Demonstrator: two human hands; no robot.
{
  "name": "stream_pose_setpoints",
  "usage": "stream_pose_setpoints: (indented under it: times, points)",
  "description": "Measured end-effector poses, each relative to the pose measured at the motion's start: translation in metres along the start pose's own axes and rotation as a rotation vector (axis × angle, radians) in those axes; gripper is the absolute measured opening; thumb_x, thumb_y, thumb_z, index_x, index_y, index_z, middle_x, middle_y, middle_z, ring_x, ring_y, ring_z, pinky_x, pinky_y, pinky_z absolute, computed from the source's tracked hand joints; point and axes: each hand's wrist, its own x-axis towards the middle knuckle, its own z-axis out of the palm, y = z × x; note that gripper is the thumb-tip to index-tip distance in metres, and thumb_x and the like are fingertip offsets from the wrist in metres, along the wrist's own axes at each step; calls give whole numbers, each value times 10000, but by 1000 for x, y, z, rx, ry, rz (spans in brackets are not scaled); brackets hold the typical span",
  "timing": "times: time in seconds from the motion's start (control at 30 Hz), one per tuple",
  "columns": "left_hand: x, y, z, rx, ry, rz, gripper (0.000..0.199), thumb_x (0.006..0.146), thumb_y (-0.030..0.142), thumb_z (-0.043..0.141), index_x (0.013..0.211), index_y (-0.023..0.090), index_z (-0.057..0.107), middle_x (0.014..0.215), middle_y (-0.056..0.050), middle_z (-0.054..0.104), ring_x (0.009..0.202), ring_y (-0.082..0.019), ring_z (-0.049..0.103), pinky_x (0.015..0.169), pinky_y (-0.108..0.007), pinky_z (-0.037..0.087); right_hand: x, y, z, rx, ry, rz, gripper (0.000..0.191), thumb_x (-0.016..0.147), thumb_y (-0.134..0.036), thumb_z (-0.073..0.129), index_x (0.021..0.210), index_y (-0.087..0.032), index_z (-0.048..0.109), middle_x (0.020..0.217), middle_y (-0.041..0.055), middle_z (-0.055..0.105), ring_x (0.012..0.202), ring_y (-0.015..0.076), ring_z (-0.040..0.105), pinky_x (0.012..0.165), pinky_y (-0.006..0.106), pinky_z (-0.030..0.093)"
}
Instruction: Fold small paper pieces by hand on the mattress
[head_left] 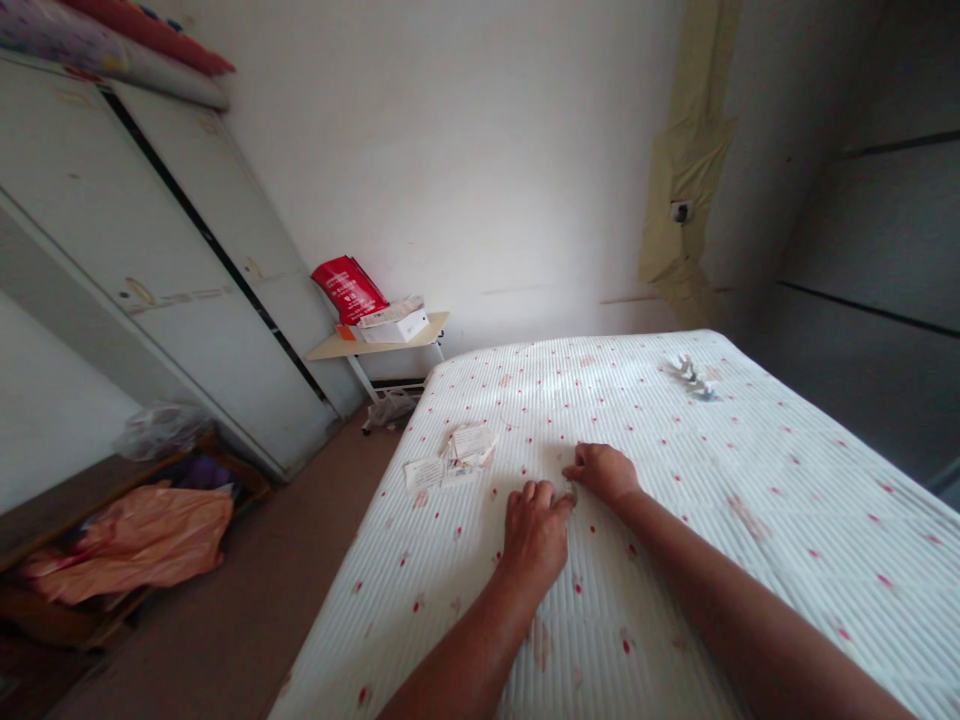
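Near the middle of a white quilted bed cover (720,600) with small red prints, my two hands work close together. My left hand (536,530) has its fingers curled and its thumb pointing toward the right hand. Just beyond it and to the right, my right hand (606,472) is closed, with thumb and forefinger pinched low on the cover. Something small and thin seems to lie between the two hands, too faint to name. A loose pile of printed white paper tags (469,445) rests left of my hands. Small white twisted pieces (690,375) lie at the far right.
Beyond the bed's far left corner stands a small table (330,347) with a red bag (349,290) and a white box (397,325). Cabinets (195,250) line the left wall. An orange cloth or bag (142,540) lies on a low wooden piece at left.
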Motion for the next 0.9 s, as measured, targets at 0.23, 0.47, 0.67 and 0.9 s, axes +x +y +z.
stream_pose_setpoints:
  times: [0.23,0.47,0.67,0.9]
  points:
    - [0,0,0,-16,10,6,333,861,188,396,1120,292,577,909,-61,516,895,-199,427,741,-329,332,3,14,-10,106,-85,-118,217,725,-396,600,695,-183,626,644,-5,631,588,106,546,519,197,334]
    - [0,0,2,20,12,16,337,866,191,395,1137,309,557,916,-53,511,899,-195,423,730,-321,335,-2,7,-7,-13,-77,-124,198,630,-377,673,711,-205,618,730,17,635,669,150,557,537,226,312]
    - [0,0,1,16,11,7,322,866,198,399,1117,296,574,916,-57,513,897,-195,425,734,-320,333,1,2,-2,-27,-49,-62,189,660,-380,653,715,-201,624,767,43,637,706,176,574,551,242,329]
    - [0,1,-3,-7,2,-2,332,859,192,405,1120,305,576,918,-55,515,909,-195,426,739,-318,332,6,12,-6,59,-66,-140,191,731,-359,592,695,-174,626,684,17,622,640,134,547,540,217,338]
